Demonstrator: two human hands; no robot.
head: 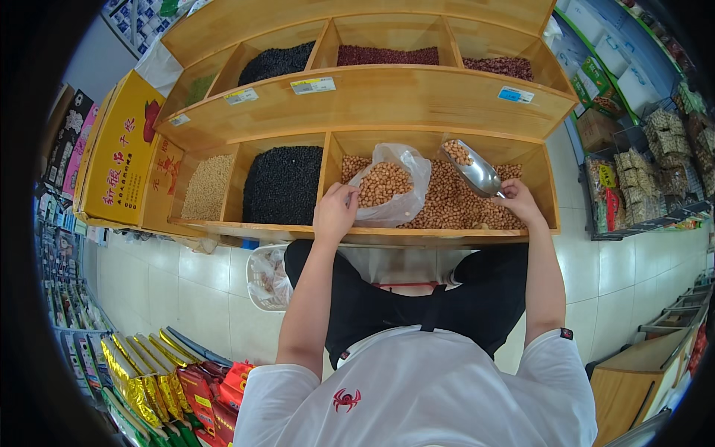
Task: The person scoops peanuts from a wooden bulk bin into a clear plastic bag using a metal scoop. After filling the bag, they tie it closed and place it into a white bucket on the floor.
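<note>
My left hand [336, 212] grips the left rim of a clear plastic bag [420, 167], which stands wide at its mouth and holds a heap of light brown nuts or beans [385, 181]. The bag rests in a wooden bin compartment on loose ones of the same kind [447, 204]. To the right, my right hand [519, 201] is closed on the handle of a metal scoop [479, 170]. The scoop points up and left over the loose heap, with some of the same nuts or beans near its tip. A gap separates scoop and bag.
Beside this compartment lie black beans [284, 184] and pale beans [206, 187]. Dark red beans [388, 56] fill part of an upper compartment. A yellow carton [120, 162] stands left, a white basket [268, 279] below the bins, and a wire rack with packets [642, 193] right.
</note>
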